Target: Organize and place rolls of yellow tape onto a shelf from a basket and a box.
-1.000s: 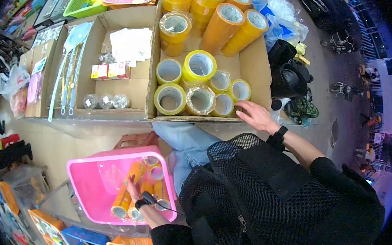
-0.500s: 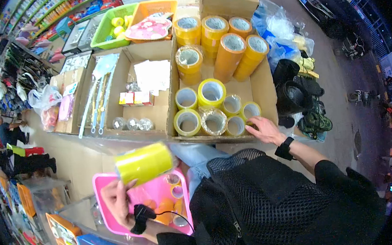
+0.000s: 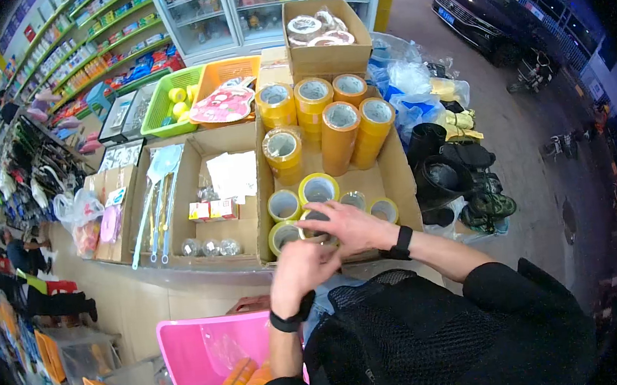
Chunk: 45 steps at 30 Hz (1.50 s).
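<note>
My right hand [image 3: 354,226] reaches over the front rolls in the cardboard box, its fingers stretched and apart across the rim of a clear-wrapped tape roll [image 3: 316,216]. Close beside it, my left hand [image 3: 302,270] is at the box's front edge with its fingers curled; what they hold, if anything, is hidden. Around the hands stand yellow-rimmed tape rolls [image 3: 318,189], another tape roll [image 3: 283,205] and a tape roll at right [image 3: 383,211]. Taller stacks of orange-brown tape [image 3: 340,138] fill the back of the box [image 3: 412,205].
Below left, a pink basin [image 3: 180,358] holds orange tape rolls [image 3: 237,382]. The adjoining box has light bulbs [image 3: 210,247], small cartons [image 3: 213,210] and blue fly swatters [image 3: 165,165]. Black boots [image 3: 443,175] stand at right; a box of tape [image 3: 330,58] sits behind.
My left hand has moved up and right from over the pink basin to the box; the yellow tape stack it held no longer shows there. My right hand has moved left across the rolls. The view tilted up.
</note>
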{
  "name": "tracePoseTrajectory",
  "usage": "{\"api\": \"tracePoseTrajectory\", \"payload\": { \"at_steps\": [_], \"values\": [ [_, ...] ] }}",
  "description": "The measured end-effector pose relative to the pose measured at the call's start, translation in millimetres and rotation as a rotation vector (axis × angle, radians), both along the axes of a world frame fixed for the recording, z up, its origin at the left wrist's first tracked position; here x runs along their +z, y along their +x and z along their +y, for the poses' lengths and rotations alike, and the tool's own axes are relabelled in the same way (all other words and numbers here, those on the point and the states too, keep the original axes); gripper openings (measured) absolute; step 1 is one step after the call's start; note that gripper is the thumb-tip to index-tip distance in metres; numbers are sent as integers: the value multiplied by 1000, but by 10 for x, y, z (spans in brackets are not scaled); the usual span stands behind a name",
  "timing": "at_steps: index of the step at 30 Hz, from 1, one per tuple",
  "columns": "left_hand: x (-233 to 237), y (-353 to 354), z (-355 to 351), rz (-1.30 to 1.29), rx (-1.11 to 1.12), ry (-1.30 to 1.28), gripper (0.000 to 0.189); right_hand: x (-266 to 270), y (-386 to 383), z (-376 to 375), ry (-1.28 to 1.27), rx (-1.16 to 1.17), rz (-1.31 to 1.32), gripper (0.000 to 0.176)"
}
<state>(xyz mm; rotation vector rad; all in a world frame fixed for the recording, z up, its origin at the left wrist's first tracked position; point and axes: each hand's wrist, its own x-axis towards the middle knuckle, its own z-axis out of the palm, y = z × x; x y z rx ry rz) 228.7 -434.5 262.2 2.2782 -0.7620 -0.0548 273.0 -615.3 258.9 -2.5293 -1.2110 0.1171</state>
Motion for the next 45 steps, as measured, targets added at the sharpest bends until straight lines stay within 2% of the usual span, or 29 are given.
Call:
{"api": "tracePoseTrajectory", "payload": {
  "at_steps": [2, 4, 6, 10, 12, 14, 16, 18, 22, 26, 27, 30, 32, 34, 36, 38, 40, 42, 44, 45],
  "values": [
    [10, 139, 220, 132, 137, -280, 16, 57, -2, 17, 122, -78, 113, 86],
    [-165, 296, 412, 155, 555, -320, 14, 15, 3, -1, 106, -95, 61, 83],
    [-367, 425, 446, -124, 707, -302, 16, 96, 53, -61, 27, -136, 99, 86],
    [-872, 281, 421, 19, 585, -357, 13, 559, 318, -518, 151, -233, 148, 78],
    [-1050, 273, 371, -252, 628, -168, 13, 727, 508, -814, 131, -283, 95, 79],
    [-961, 304, 294, -313, 630, -137, 11, 745, 627, -1025, 46, -464, 88, 79],
    [-940, 313, 237, -294, 691, 32, 14, 495, 739, -1106, -23, -543, 48, 82],
    [-966, 294, 240, -303, 694, 10, 15, 248, 835, -1069, -349, -598, -57, 86],
    [-989, 266, 302, -352, 658, -15, 16, -411, 1058, -1127, -466, -509, -116, 86],
    [-1005, 270, 308, -368, 657, -41, 19, -924, 1127, -1173, -662, -531, 226, 94],
    [-1035, 275, 333, -349, 649, -35, 18, -978, 1124, -1152, -667, -600, 282, 98],
    [-1052, 287, 335, -332, 707, -93, 14, -899, 1186, -1116, -686, -583, 425, 94],
    [-1011, 258, 357, -363, 711, -129, 14, -791, 1107, -922, -802, -615, 328, 93],
    [-1060, 197, 456, -285, 644, -275, 18, -779, 938, -863, -602, -530, 208, 90],
    [-954, -23, 547, 197, 716, -883, 23, -737, 690, -879, -146, -399, 334, 84],
    [-1050, -286, 907, 411, 627, -1134, 25, -627, 322, -842, -17, -304, 446, 78],
    [-1268, -674, 1140, 264, 855, -873, 26, -578, -84, -870, -131, -241, 401, 80],
    [-1329, -1148, 1321, 457, 1135, -748, 25, -615, -369, -938, -167, -199, 405, 82],
    [-2111, -1723, 1543, 363, 1318, -493, 29, -779, -536, -976, -160, -216, 394, 79],
    [-2216, -1971, 1580, 484, 1422, -366, 33, -824, -592, -970, -167, -268, 388, 76]
  ]
}}
